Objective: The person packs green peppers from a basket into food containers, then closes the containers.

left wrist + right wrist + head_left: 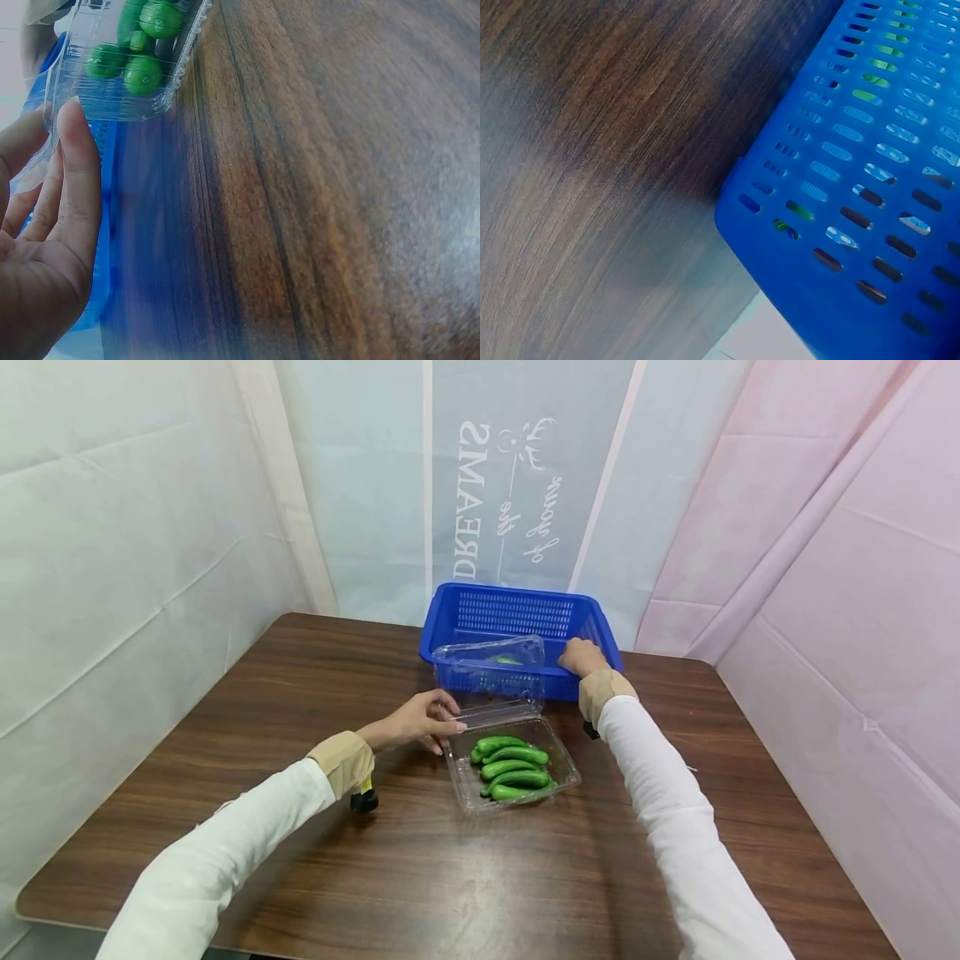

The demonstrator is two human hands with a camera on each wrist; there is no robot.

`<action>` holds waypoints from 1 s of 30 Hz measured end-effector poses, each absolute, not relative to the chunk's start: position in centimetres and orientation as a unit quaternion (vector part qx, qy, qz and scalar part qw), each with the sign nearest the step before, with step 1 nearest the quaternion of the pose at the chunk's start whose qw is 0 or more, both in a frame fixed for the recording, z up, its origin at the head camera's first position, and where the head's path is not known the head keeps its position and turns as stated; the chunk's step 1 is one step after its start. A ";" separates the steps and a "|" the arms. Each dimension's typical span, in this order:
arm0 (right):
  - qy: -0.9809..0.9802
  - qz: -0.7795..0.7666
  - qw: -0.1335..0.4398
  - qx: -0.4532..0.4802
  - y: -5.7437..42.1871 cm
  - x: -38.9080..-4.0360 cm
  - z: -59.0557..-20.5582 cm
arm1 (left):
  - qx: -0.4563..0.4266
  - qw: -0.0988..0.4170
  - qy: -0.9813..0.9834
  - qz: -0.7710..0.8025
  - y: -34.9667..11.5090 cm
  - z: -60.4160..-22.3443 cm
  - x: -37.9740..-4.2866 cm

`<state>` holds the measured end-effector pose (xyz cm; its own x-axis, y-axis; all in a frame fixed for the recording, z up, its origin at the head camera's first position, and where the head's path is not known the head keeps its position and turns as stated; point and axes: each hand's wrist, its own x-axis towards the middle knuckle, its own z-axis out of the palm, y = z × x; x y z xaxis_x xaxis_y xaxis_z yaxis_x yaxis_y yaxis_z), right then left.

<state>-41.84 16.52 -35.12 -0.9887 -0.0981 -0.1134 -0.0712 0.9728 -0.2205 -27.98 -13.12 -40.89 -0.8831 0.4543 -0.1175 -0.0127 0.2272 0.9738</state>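
A clear plastic clamshell container (567,770) lies on the table with its lid (468,672) raised against the blue basket (429,647). Several small green cucumbers (513,768) lie side by side in its base. At the container's left rear corner, my left hand (416,720) pinches the plastic edge between thumb and fingers, as the left wrist view also shows. My right hand (583,656) reaches over the basket's front right rim, its fingers hidden inside. Green pieces (877,81) show through the basket's slots in the right wrist view. Whether the right hand holds anything is hidden.
The brown wooden table (315,877) carries the basket near its back edge. Behind it hangs a pale blue curtain (375,485) with printed lettering, and light cloth walls (135,568) stand on both sides.
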 end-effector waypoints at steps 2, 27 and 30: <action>0.991 -0.109 0.068 -0.044 16.5 -41.8 -35.1 | 0.144 0.195 0.758 0.605 -13.1 -40.9 -27.9; 0.976 -0.076 0.190 -0.067 19.4 -51.6 -41.5 | 0.148 0.194 0.747 0.619 -13.1 -40.8 -27.6; 0.978 -0.070 0.190 -0.060 18.4 -49.5 -39.9 | 0.148 0.194 0.746 0.619 -13.1 -40.8 -27.5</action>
<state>-49.54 18.41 -39.93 -0.9210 -0.1440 -0.3621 -0.0909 0.9830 -0.1597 -27.53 -13.12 -40.77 -0.8813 0.4607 -0.1056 -0.0189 0.1890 0.9818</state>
